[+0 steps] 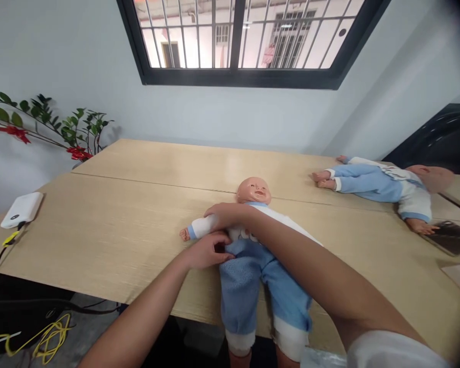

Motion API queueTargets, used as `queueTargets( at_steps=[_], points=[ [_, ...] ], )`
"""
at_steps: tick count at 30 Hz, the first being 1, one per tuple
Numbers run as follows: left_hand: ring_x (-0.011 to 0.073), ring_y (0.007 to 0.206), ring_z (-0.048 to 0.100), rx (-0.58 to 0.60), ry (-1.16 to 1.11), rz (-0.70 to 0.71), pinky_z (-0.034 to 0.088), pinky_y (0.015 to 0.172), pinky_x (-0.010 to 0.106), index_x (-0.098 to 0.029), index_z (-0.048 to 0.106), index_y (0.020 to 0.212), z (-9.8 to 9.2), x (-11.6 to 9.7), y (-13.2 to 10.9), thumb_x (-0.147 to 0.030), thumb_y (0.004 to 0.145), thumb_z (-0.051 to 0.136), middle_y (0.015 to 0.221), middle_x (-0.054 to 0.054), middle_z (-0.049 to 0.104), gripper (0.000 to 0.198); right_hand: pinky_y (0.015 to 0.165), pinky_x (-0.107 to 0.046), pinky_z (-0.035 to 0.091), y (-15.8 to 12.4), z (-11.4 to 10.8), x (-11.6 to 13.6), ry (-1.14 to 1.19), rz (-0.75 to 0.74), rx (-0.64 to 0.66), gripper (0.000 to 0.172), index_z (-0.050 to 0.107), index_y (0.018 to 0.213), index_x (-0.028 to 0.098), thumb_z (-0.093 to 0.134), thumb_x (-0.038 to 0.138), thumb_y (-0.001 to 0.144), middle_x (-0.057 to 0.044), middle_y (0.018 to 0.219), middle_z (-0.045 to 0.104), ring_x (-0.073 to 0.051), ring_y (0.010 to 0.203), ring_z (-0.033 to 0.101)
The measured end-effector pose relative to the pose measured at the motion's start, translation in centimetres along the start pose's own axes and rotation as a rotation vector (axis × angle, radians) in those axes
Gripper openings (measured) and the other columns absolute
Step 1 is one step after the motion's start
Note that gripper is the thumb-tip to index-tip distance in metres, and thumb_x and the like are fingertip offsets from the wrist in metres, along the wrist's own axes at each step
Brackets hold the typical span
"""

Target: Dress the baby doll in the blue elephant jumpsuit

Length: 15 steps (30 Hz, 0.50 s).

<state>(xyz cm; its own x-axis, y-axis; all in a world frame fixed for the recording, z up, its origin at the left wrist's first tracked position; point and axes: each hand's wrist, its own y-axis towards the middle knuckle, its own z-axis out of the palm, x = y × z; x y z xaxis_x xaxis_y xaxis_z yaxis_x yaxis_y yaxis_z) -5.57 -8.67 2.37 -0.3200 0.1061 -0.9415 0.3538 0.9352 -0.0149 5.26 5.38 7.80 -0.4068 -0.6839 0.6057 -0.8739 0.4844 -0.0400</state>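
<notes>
A baby doll lies on its back, head towards the window and lower legs past the table's front edge. It wears a white top with blue cuffs and blue trousers with white cuffs. My left hand is at the side of the trousers' waist, thumb and fingers curled on the cloth. Reaching across the doll's chest, my right hand bends over the upper part of its white sleeve; its fingertips are partly hidden. My right forearm covers much of the doll's top.
A second doll in similar clothes lies at the right of the wooden table, near a dark phone. On the left are a white power bank with a cable and a plant. A barred window is behind.
</notes>
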Motion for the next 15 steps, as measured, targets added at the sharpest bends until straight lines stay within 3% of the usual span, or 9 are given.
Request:
queueTargets(
  at_steps=[4, 8, 10, 12, 15],
  points=[
    [0.0178, 0.088, 0.054, -0.068, -0.046, 0.041, 0.045, 0.078, 0.03, -0.02, 0.06, 0.094, 0.2, 0.0, -0.2, -0.041, 0.082, 0.074, 0.096, 0.003, 0.06, 0.028, 0.06, -0.026, 0.044, 0.0, 0.0, 0.2, -0.094, 0.021, 0.149, 0.025, 0.075, 0.086, 0.02, 0.077, 0.01, 0.063, 0.004, 0.069, 0.07, -0.012, 0.055, 0.055],
    [0.0199, 0.092, 0.056, -0.111, -0.336, -0.012, 0.047, 0.082, 0.032, -0.02, 0.061, 0.098, 0.8, 1.0, 0.1, -0.06, 0.093, 0.056, 0.097, 0.005, 0.063, 0.04, 0.062, -0.029, 0.045, -0.6, -1.7, 0.7, -0.099, 0.049, 0.081, 0.043, 0.065, 0.109, 0.021, 0.075, 0.02, 0.068, -0.005, 0.095, 0.074, -0.019, 0.072, 0.063],
    [0.0194, 0.087, 0.056, -0.128, -0.365, -0.059, 0.045, 0.079, 0.032, -0.019, 0.062, 0.092, 0.7, 1.3, 0.5, -0.064, 0.098, 0.047, 0.091, 0.005, 0.063, 0.048, 0.065, -0.028, 0.046, -1.3, -2.5, 1.0, -0.07, 0.065, 0.035, 0.048, 0.058, 0.118, 0.021, 0.071, 0.021, 0.072, -0.006, 0.1, 0.073, -0.02, 0.079, 0.064],
    [0.0173, 0.077, 0.053, -0.04, -0.301, -0.082, 0.042, 0.071, 0.03, -0.019, 0.061, 0.084, 0.2, 1.2, 1.0, -0.064, 0.098, 0.046, 0.08, 0.002, 0.06, 0.05, 0.069, -0.028, 0.046, -2.0, -3.1, 1.2, -0.019, 0.055, 0.003, 0.05, 0.053, 0.123, 0.021, 0.067, 0.02, 0.074, -0.006, 0.105, 0.071, -0.02, 0.085, 0.065],
    [0.0142, 0.07, 0.048, 0.192, -0.196, -0.07, 0.036, 0.065, 0.028, -0.018, 0.062, 0.079, -1.0, 0.5, 1.5, -0.059, 0.096, 0.057, 0.073, -0.001, 0.055, 0.045, 0.078, -0.029, 0.048, -3.0, -3.5, 1.3, 0.063, -0.008, -0.036, 0.052, 0.052, 0.124, 0.021, 0.063, 0.014, 0.074, -0.005, 0.113, 0.068, -0.02, 0.096, 0.064]
  ],
)
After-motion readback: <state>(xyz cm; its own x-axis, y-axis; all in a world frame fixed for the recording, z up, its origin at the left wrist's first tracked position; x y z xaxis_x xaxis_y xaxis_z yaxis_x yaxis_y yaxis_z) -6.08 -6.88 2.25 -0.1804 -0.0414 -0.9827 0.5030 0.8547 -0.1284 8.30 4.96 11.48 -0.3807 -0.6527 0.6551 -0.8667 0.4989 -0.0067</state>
